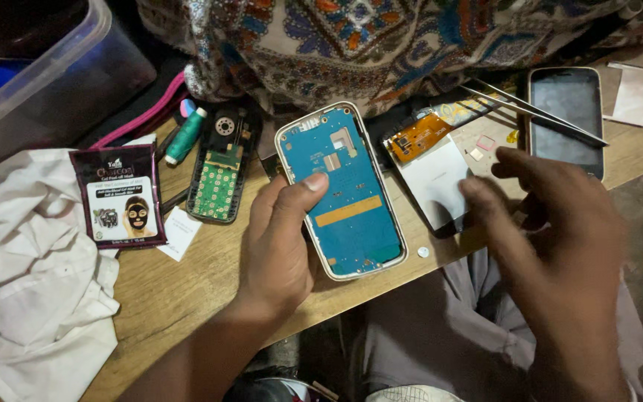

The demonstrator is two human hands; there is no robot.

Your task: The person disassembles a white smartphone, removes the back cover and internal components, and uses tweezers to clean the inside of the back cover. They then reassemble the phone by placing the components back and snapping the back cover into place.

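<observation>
1. On the wooden table (187,283), near its front edge, lies the opened phone (340,190), back cover off, blue circuit board facing up inside a pale rim.
2. Left hand (280,246) is clamped on that phone: thumb pressed on the blue board near its left side, fingers tucked under the rim, so the phone sits tilted, its top end pointing away from the person.
3. Right hand (560,246) hovers to the right of the phone, clear of it, fingers spread and loose, holding nothing that I can make out; it is blurred.
4. Handling, as I judge it: the phone looks light and stiff, but the bare board is fragile and its parts could snag, so the safe hold is by the long edges of the rim, not by the board face.
5. Just right of the phone lies a white display panel (437,179) with an orange flex strip, between the phone and the right hand's fingertips.
6. Farther right of the phone, tweezers (533,112) rest across a dark smartphone (567,119).
7. Left of the phone sits a keypad phone body (221,175) with a green board showing, and a teal spool of thread (186,135) beside it.
8. Farther left of the phone, a dark sachet (117,197) lies on a white cloth (31,283).
</observation>
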